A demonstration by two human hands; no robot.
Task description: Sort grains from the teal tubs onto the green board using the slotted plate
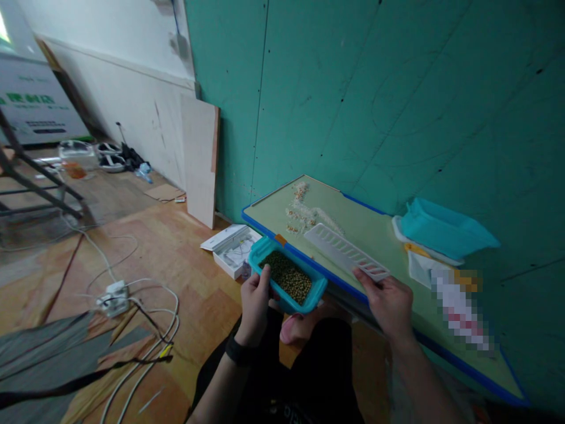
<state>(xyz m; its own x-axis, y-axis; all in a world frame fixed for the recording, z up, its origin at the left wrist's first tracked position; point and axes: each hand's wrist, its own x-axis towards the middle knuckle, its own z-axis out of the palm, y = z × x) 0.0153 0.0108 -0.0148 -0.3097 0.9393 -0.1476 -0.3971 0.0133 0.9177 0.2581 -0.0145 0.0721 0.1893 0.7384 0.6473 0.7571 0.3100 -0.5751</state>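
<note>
My left hand (256, 300) grips the near side of a turquoise plastic basket (316, 296), thumb over its rim. Dark green beans (278, 265) and tan beans (296, 285) lie inside it, side by side. The basket is held at the table's front edge, above my lap. In my right hand (388, 300) is a white slotted plastic strip (320, 238), pinched at its near end and held over the table (362, 224). Beyond the strip, pale grains (324, 219) and tan beans (291, 228) lie scattered on the tabletop.
A second turquoise basket (445, 227) rests on a white tray (399, 228) at the table's right. Behind the table stands a green wall (353, 106). An open white box (232, 250), a power strip (115, 299) and loose cables (176, 306) lie on the floor at left.
</note>
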